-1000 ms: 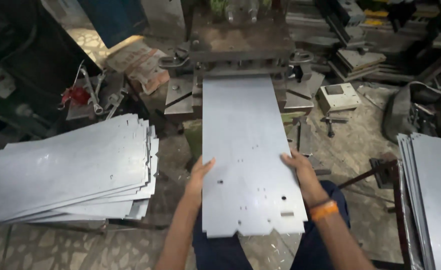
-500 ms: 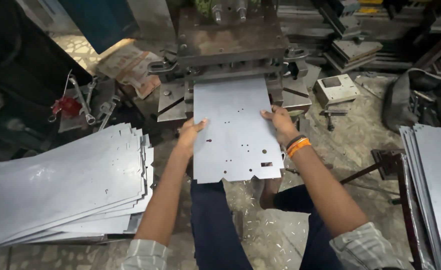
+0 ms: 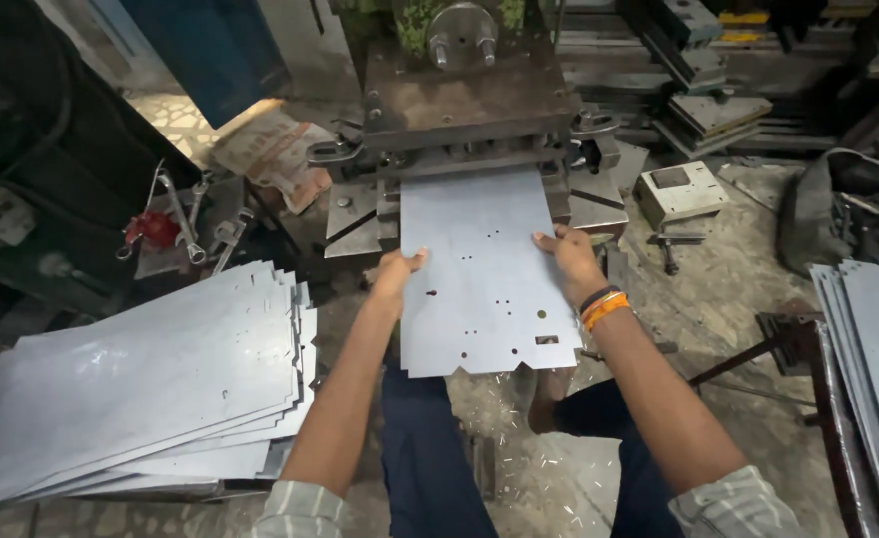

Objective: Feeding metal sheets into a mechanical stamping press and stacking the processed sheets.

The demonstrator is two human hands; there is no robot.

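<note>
Both hands grip punched steel sheet (image 3: 479, 274): left hand (image 3: 399, 269) on left edge, right hand (image 3: 564, 254) on right edge. Sheet's far end under press die (image 3: 469, 120); near half out. Finished-looking stack (image 3: 130, 384) left of press; another stack (image 3: 873, 369) right.

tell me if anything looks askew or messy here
The metal sheet held by the left hand and right hand sits square in the press. The sheet stack is fanned unevenly; metal scraps litter the floor.

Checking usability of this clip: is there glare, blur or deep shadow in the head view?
Head view: mostly sharp; mild sheen on the stacked sheets; the held sheet evenly lit, its punched holes clear; left hand and right hand crisp; dark shadow upper left.
</note>
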